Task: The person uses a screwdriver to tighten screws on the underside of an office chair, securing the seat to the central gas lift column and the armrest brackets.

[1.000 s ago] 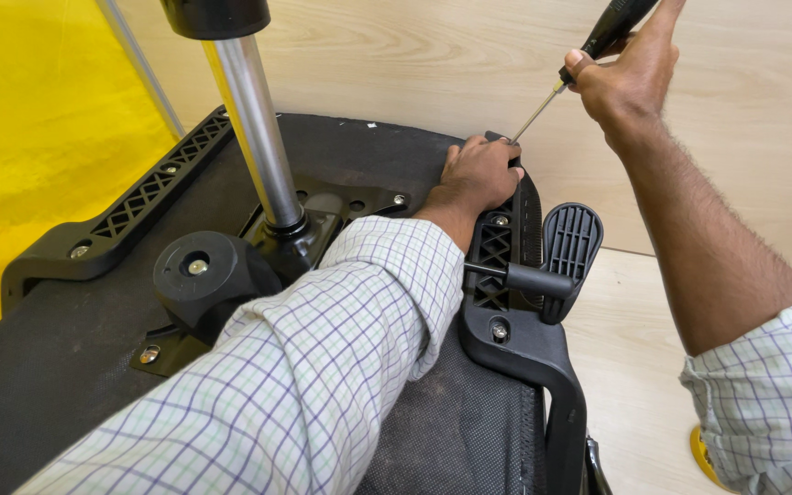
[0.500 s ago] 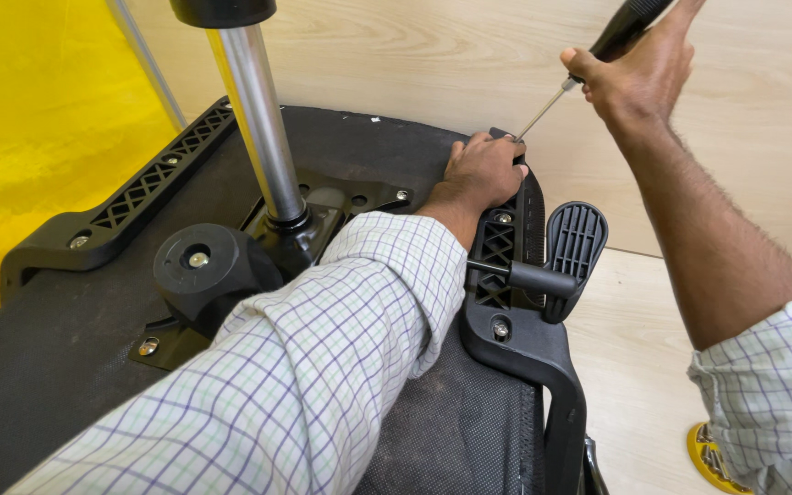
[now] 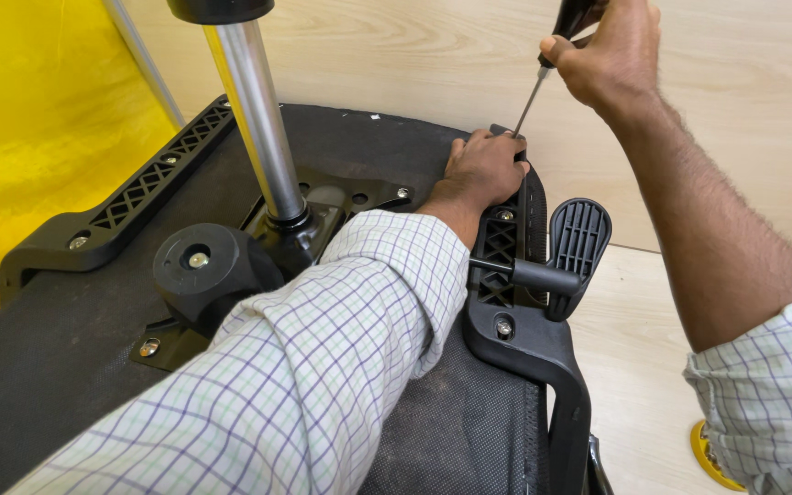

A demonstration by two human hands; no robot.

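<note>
Screwdriver [image 3: 543, 73] gripped tight in right hand [image 3: 611, 55], tip at seat's far edge | armrest bracket [image 3: 506, 266] pressed down by closed left hand [image 3: 483, 170] | shaft best kept straight on screw.

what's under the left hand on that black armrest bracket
The left hand rests on the top end of the black armrest bracket, where the screwdriver tip comes down. Any screw or hole beneath the fingers is covered; two screws show lower on the bracket.

The scene was brightly and evenly lit, with only soft shadows under the arms. A glare streak ran down the chrome column [image 3: 254, 119]. Focus was sharp, apart from slight stretching near the edges.
</note>
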